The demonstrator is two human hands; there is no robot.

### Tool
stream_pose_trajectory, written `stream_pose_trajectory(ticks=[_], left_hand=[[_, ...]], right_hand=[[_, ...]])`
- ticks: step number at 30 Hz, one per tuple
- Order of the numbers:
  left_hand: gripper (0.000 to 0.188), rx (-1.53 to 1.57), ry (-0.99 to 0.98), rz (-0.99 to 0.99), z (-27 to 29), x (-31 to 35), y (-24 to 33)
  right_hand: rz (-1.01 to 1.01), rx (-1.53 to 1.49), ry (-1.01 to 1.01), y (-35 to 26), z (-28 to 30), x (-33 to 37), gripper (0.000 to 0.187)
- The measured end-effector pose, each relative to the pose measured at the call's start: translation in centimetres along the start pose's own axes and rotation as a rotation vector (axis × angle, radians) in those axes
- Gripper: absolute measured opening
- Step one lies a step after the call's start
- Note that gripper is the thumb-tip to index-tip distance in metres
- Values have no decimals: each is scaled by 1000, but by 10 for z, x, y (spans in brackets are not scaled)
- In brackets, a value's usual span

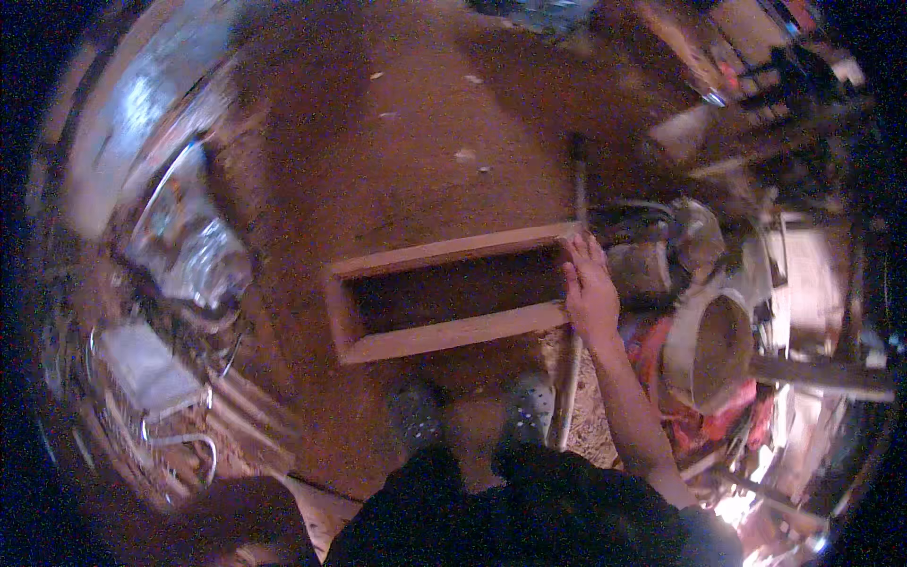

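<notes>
A long rectangular wooden frame [444, 333], open in the middle, lies across the view in front of my feet. My right hand [591, 295] grips its right end, the fingers laid over the short side and the top corner. Whether the frame touches the floor or is held a little above it, I cannot tell. Dark brown floor shows through its opening. My left hand is not in view.
My feet in perforated clogs [416, 416] stand just behind the frame. A pole [567, 406], a round pale tub [704, 350] and red cloth crowd the right. A shiny crumpled sheet or bag [194, 246] and a chair-like metal frame with a pale panel [151, 364] are at left.
</notes>
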State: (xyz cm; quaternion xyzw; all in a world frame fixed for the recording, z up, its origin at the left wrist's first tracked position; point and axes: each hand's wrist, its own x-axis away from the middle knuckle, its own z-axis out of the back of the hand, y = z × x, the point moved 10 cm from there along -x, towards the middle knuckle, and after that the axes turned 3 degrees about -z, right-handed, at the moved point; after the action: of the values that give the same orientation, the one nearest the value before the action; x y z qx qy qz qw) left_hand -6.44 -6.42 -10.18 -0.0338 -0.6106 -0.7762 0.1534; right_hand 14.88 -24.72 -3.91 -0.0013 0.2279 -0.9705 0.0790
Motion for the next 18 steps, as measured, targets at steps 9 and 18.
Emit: stream_pose_trajectory(ticks=[9,18], left_hand=[[46,20,-256,235,-57,44,-87],[47,38,-217,251,-54,26,-96]], right_hand=[[-178,-82,65,45,1,72,46],[-137,27,-23,22,2,60,45]])
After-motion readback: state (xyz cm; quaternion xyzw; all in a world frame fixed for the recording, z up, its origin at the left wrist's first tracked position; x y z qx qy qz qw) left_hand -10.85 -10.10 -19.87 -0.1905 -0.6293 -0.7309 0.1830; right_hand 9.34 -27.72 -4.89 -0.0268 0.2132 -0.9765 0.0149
